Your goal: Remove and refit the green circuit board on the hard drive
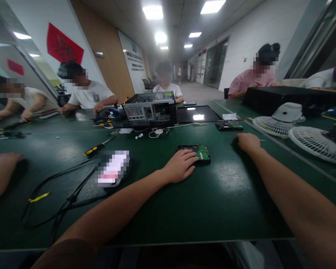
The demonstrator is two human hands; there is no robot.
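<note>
Dark green tabletop [212,213], seen from a seated person's own viewpoint. At twelve o'clock, within easy reach, lies a hard drive [204,152], its green circuit board facing up. The left hand [181,164] rests palm down on it from the eight o'clock side, fingers stretched over the drive and thumb apart from them. Near three o'clock from the drive, the right hand [249,143] is curled above the table, well apart from the left; whether it is clamped on something I cannot tell.

Taking the drive as the clock's centre: at two o'clock sits a second drive [229,125]; at twelve, a flat black panel [200,115]; at ten, an opened computer case [149,112]; at nine, a yellow-and-black screwdriver [94,150]. Between two and three o'clock, a white fan [288,112] lies tipped back.
</note>
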